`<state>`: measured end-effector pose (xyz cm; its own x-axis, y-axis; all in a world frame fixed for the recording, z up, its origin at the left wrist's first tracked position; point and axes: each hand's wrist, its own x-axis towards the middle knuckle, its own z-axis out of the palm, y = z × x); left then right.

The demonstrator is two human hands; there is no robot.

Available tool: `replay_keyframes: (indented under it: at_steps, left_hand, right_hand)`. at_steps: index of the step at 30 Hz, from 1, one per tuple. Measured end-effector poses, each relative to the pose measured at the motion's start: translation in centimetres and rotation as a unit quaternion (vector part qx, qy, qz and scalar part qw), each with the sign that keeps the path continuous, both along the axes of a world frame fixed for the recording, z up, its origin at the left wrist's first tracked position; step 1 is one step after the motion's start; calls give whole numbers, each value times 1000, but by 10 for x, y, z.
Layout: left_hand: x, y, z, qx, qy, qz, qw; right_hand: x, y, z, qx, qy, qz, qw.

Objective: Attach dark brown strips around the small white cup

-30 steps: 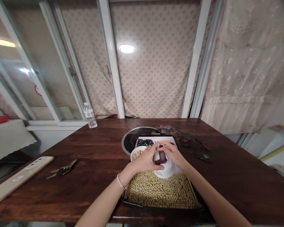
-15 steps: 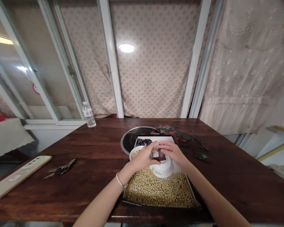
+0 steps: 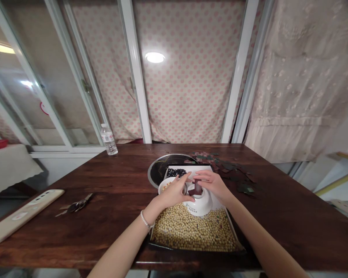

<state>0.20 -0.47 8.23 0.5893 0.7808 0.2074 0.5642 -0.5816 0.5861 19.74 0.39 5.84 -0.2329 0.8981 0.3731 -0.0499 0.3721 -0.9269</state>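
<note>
**Two hands work at a dark piece on an upturned bowl**
The left hand point(image 3: 174, 192) and right hand point(image 3: 213, 183) curl in from both sides around a dark reddish-brown piece point(image 3: 197, 188), which stands on an upturned white perforated bowl point(image 3: 198, 206); whether they are pinching it is hard to tell. The bowl sits on soybeans point(image 3: 191, 231), which the raised rim of a tray point(image 3: 232, 235) seems to keep together. A small white bowl of beans point(image 3: 164, 185) and black beans point(image 3: 176, 173) lie just beyond the hands. Dark green flakes point(image 3: 243, 189) are scattered across the wooden surface point(image 3: 278, 216), and nothing blocks the hands.
</note>
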Motion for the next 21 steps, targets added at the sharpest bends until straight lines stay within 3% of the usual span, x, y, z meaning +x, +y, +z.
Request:
replay_keyframes:
  at_steps: [8,12,14,17,19,20,21]
  left_hand:
    - [-2,6,-2,-11,-35,-9,999]
    - [-7,3,1,-37,-78,-28,996]
    - [-8,3,5,-54,-111,-32,992]
    - [-2,9,14,-76,-179,-33,980]
    - [8,14,24,-107,-242,-26,964]
    - [14,16,31,-177,-345,-3,922]
    - [21,16,39,-192,-369,1,909]
  right_hand:
    - [-8,0,-1,27,-37,1,999]
    - [-5,4,-5,46,-50,-33,997]
    - [-2,4,1,59,-49,-66,995]
    - [-2,-8,31,100,-39,-149,983]
    - [-9,-24,62,201,-74,-249,944]
    - [-15,-32,78,257,-103,-281,919]
    - [-21,-37,91,307,-129,-303,893]
